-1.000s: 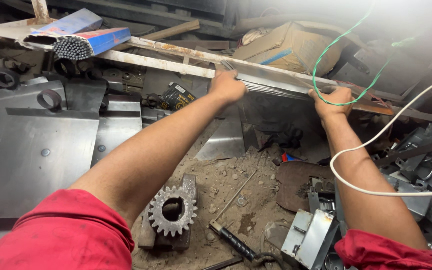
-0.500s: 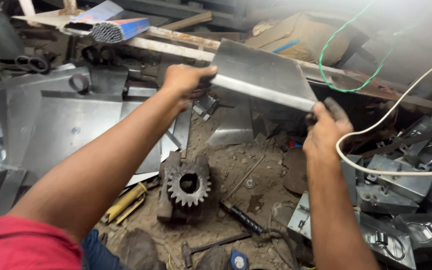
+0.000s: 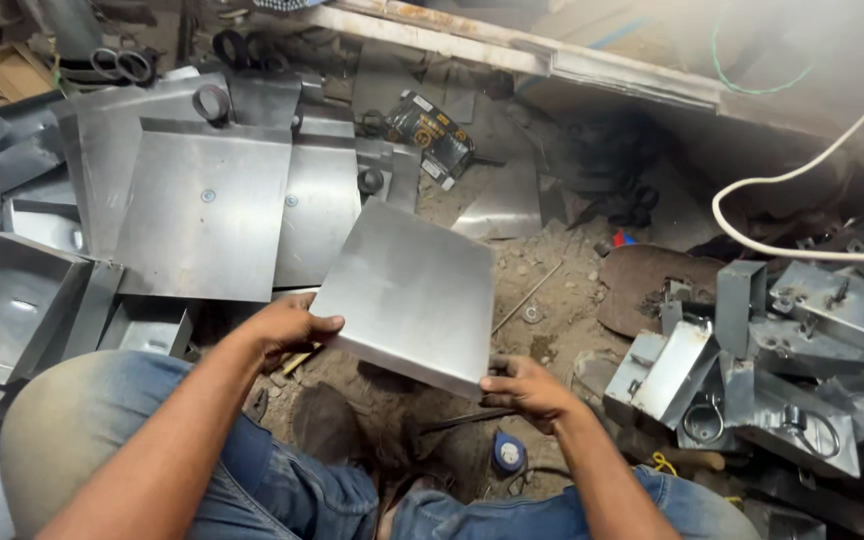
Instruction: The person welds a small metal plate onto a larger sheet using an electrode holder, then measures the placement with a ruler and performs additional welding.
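I hold a flat rectangular sheet of grey metal (image 3: pixel 414 292) over my lap, tilted slightly down toward me. My left hand (image 3: pixel 287 327) grips its near left corner, thumb on top. My right hand (image 3: pixel 526 389) grips the near right corner from below. My knees in blue jeans (image 3: pixel 252 480) sit under the plate. The dirt floor (image 3: pixel 542 300) lies beyond it.
Folded metal sheets and trays (image 3: pixel 202 205) are piled at the left. Metal brackets with ring handles (image 3: pixel 802 340) lie at the right. A white cable (image 3: pixel 752 215) loops at the right. A long metal ledge (image 3: pixel 552 60) runs across the back. A blue tape measure (image 3: pixel 508 453) lies by my right knee.
I have lifted the metal plate off the back ledge and drawn it down toward my lap. Both hands came with it, and my view has tipped downward.
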